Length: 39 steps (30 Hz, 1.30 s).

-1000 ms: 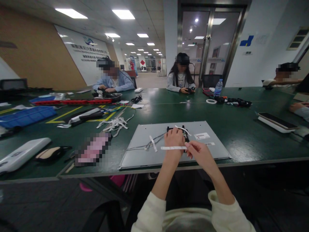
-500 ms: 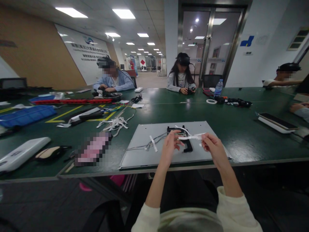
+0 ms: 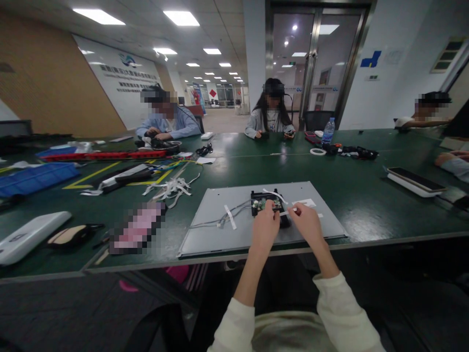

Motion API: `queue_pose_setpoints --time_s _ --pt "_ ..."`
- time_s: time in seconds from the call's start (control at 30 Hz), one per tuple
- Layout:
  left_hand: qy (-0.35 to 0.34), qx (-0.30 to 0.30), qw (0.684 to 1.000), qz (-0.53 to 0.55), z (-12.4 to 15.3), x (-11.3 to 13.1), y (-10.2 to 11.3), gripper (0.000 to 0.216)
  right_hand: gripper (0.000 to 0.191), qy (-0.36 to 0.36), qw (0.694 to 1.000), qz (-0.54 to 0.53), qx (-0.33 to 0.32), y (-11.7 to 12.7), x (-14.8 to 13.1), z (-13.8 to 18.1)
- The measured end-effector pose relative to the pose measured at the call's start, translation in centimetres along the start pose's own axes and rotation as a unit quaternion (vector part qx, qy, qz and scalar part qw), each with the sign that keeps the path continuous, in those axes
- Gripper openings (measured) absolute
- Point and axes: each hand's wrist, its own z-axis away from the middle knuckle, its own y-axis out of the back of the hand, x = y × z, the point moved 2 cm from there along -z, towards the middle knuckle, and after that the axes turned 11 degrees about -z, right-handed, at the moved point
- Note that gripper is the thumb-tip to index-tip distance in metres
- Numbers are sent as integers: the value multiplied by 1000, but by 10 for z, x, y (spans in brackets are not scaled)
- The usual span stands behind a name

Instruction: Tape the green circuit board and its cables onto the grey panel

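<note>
My right hand (image 3: 307, 224) pinches the right end of a narrow white strip (image 3: 286, 212). The strip's left end meets the closed fingers of my left hand (image 3: 266, 229), which curl over the near side of a black frame (image 3: 284, 221). A green circuit board (image 3: 261, 205) shows inside this frame, partly covered by my left fingers. Another white strip (image 3: 274, 195) arches over the frame's far side. Frame and board rest on a flat grey panel (image 3: 208, 205). Grey wires (image 3: 236, 211) run leftward from the board, with a short white strip (image 3: 230, 217) lying across them.
Left of the panel lie a heap of white strips (image 3: 174, 188), a blurred pink item (image 3: 139, 227), a computer mouse (image 3: 71, 234) and a white device (image 3: 34, 234). A phone on a white box (image 3: 415, 181) lies at right. Several people sit around the green table (image 3: 234, 168).
My hands have come closer together and lower over the frame. My left fingers have gone from spread to closed at the strip. The whole view has shifted slightly.
</note>
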Motion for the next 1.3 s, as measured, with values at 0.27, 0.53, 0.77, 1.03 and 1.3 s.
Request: queue_pose_setpoints --time_s 0.27,0.53,0.77,1.03,1.3 --pt "-20 -29 995 -97 3 4 -9 16 25 -14 996 90 7 -2 1 4" --pt "-32 -52 991 -117 1 6 -8 15 26 -15 989 144 -7 -4 -3 8" --pt "-7 -63 991 -118 -1 5 -8 17 28 -37 983 179 2 -3 -5 10" --pt "-5 -58 987 -152 -3 -3 -3 12 23 -52 980 189 21 -1 -6 12" --pt "32 -53 985 -161 6 -10 5 15 14 -55 986 156 36 2 -3 14"
